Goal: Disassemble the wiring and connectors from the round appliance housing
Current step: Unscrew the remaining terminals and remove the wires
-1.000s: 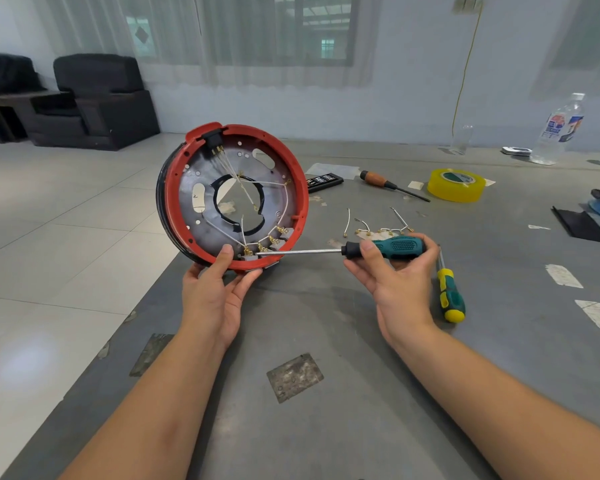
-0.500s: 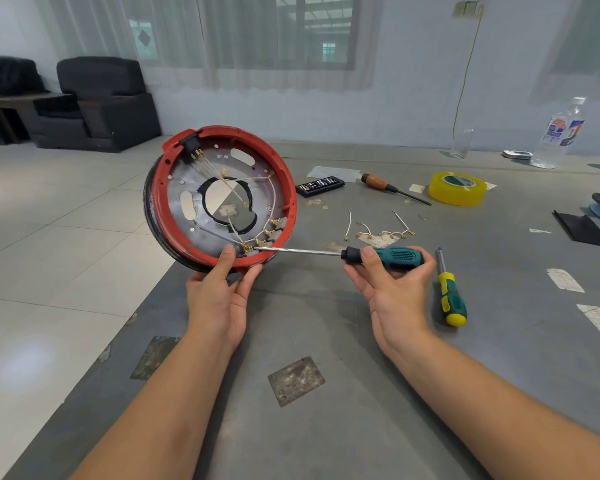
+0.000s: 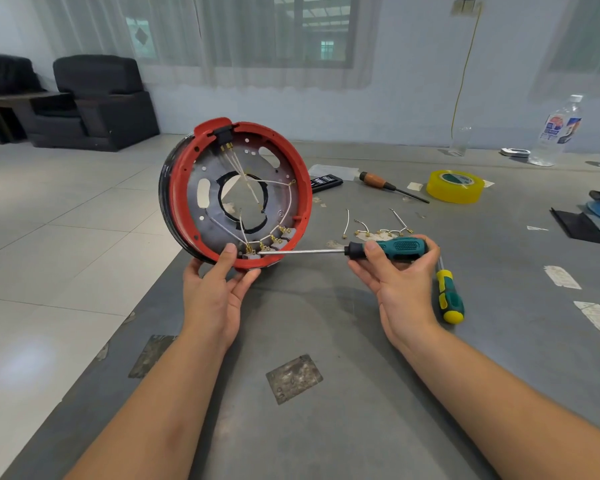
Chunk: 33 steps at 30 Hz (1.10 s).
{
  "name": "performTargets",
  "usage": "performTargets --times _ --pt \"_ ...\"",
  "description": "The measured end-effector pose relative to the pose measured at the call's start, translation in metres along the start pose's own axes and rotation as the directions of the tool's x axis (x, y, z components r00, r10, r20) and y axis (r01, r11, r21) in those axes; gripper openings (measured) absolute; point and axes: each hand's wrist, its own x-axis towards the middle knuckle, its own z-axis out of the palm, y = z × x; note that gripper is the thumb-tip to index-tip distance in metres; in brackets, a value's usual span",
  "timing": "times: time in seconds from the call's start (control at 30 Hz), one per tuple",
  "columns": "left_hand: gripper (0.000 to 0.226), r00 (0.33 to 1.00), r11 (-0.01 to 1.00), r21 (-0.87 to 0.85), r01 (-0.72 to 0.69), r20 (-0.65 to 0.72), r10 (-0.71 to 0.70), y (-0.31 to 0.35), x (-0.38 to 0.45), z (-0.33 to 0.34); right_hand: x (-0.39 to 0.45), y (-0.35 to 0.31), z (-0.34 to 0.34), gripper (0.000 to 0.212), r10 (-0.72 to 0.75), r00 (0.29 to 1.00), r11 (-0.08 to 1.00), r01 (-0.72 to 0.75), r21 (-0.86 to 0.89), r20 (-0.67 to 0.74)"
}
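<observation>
1. Red-rimmed housing (image 3: 302,188) stands on edge at the counter's (image 3: 326,323) left edge, its open inside facing the camera.
2. Left hand (image 3: 215,292) grips the housing at its 6 o'clock, thumb on the inner rim, fingers curled under the outside.
3. White wires (image 3: 246,181) run from a black connector (image 3: 224,135) at 12 o'clock to brass terminals (image 3: 274,240) between 4 and 6 o'clock.
4. Right hand (image 3: 399,275) holds a teal screwdriver (image 3: 400,245), fingers clamped on the handle; its tip touches a terminal near 6 o'clock.
5. Loose wires (image 3: 378,230) lie on the counter at the housing's 3 o'clock.
6. Near the right hand's 3 o'clock lies a second screwdriver (image 3: 449,296); a third (image 3: 378,181) and yellow tape (image 3: 454,185) lie towards 1 o'clock of the housing.
</observation>
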Motion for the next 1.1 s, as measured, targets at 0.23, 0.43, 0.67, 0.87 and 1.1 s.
performTargets --times 0.23,0.43,0.67,0.87,1.1 --pt "0.062 1.0 1.0 0.016 0.007 -0.011 -0.007 -0.001 0.003 -0.001 0.009 -0.011 -0.007 0.055 -0.028 0.997 0.999 0.03 0.037 -0.066" --pt "0.064 1.0 1.0 0.02 -0.018 -0.013 0.018 0.001 0.004 -0.001 0.014 -0.011 -0.016 0.051 0.075 0.993 0.996 -0.079 -0.042 -0.091" --pt "0.06 0.999 0.999 -0.019 -0.035 -0.015 0.035 0.004 0.003 -0.001 0.006 -0.004 -0.013 0.057 0.161 0.986 0.979 -0.156 -0.133 0.029" --pt "0.064 1.0 0.999 -0.037 -0.024 0.012 0.025 0.003 0.001 0.0 0.0 0.0 -0.014 0.035 0.266 0.943 0.922 -0.189 -0.339 0.198" --pt "0.064 0.999 1.0 -0.02 -0.005 0.038 0.006 0.005 0.0 0.0 0.007 -0.021 -0.026 0.038 0.162 0.907 0.526 0.253 -0.812 0.388"
